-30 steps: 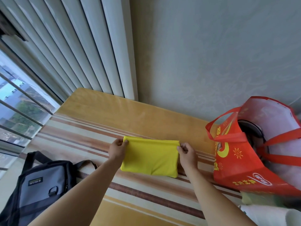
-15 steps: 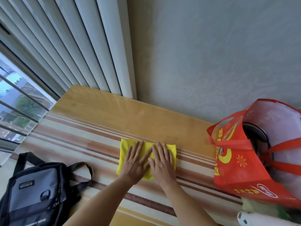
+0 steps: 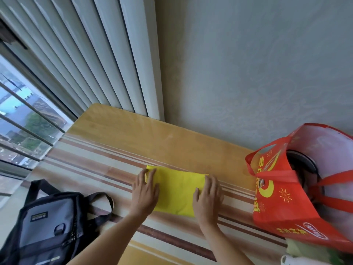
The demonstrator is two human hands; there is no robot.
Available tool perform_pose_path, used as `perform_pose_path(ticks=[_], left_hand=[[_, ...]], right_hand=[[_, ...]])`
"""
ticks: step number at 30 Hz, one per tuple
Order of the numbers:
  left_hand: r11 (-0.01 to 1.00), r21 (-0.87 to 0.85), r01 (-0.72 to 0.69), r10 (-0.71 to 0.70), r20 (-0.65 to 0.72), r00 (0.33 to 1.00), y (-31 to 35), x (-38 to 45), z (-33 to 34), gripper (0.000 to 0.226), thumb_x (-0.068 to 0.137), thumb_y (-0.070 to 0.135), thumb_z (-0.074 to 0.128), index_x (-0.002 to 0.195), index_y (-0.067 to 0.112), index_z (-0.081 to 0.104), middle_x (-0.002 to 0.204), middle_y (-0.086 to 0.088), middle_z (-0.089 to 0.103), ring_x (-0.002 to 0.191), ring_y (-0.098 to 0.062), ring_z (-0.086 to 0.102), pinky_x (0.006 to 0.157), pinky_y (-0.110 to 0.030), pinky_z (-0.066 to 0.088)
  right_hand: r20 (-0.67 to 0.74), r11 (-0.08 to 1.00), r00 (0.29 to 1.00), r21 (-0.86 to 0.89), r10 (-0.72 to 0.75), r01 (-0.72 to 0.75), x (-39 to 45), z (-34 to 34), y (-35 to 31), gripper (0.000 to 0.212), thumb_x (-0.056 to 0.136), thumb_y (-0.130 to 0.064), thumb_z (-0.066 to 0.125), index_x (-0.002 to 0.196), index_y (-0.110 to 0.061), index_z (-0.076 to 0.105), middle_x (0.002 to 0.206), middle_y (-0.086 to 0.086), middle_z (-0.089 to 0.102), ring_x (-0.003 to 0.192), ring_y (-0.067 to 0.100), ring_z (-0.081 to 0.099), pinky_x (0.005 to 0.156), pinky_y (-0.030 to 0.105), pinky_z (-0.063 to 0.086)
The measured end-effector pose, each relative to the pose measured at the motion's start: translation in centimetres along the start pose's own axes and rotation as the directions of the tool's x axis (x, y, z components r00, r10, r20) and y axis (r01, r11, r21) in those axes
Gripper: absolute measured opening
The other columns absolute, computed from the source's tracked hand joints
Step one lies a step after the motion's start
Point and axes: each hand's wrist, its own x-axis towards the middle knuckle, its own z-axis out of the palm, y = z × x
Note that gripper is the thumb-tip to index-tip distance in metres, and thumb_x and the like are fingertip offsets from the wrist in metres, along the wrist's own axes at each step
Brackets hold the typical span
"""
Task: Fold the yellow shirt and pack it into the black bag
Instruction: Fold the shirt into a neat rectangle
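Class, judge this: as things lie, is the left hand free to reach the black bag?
Probably yes. The left hand lies flat on the yellow shirt, holding nothing, and only bare striped table separates it from the black bag.

Wall (image 3: 257,64): pale grey-green w/ faint swirl pattern, fills 12 to 3 o'clock. Vertical blinds (image 3: 91,60), white slats, run from 11 o'clock down to the counter's far corner, ending at a white frame edge beside the wall. Window (image 3: 21,123) at 9 o'clock, dark horiz. bars across the glass; daylight, trees & rooftops blurred outside. Counter (image 3: 152,138): light wood at the far side, striped cover in brown, cream & tan bands across the middle to 6 o'clock. Light soft, even, from the window side.
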Motion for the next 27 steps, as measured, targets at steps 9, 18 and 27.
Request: perform_pose_path(ticks=[9, 18, 27], left_hand=[[0.818, -0.279, 0.503, -0.413, 0.326, 0.851, -1.5, -1.9, -1.5, 0.032, 0.083, 0.045, 0.067, 0.090, 0.014, 0.064, 0.086, -0.001, 0.070, 0.079, -0.020, 0.065, 0.070, -0.040, 0.055], [0.760, -0.072, 0.646, -0.371, 0.767, 0.523, -4.6, -5.6, -5.2, 0.032, 0.082, 0.037, 0.075, 0.095, 0.009, 0.064, 0.084, -0.011, 0.071, 0.061, -0.019, 0.065, 0.062, -0.028, 0.049], [0.955, -0.227, -0.189, 0.265, 0.375, 0.888, -0.9, -9.8, -2.5, 0.035, 0.078, 0.038, 0.056, 0.112, 0.029, 0.058, 0.101, 0.004, 0.054, 0.088, -0.012, 0.051, 0.081, -0.032, 0.046]], right_hand=[[0.382, 0.684, 0.705, 0.216, 0.597, -0.697, -1.1, -1.3, -0.9, 0.056, 0.077, -0.048, 0.076, 0.105, -0.007, 0.050, 0.111, 0.017, 0.061, 0.102, 0.039, 0.062, 0.074, 0.041, 0.047], [0.722, 0.712, 0.580, 0.175, 0.376, -0.680, -4.2, -3.0, 2.3, 0.042, 0.065, -0.033, 0.088, 0.095, -0.014, 0.066, 0.103, 0.010, 0.072, 0.093, 0.028, 0.069, 0.082, 0.039, 0.056], [0.577, 0.775, 0.702, 0.179, 0.416, -0.606, -5.7, -2.7, 1.0, 0.060, 0.072, -0.033, 0.084, 0.120, -0.009, 0.058, 0.118, 0.014, 0.066, 0.106, 0.033, 0.064, 0.074, 0.033, 0.044]])
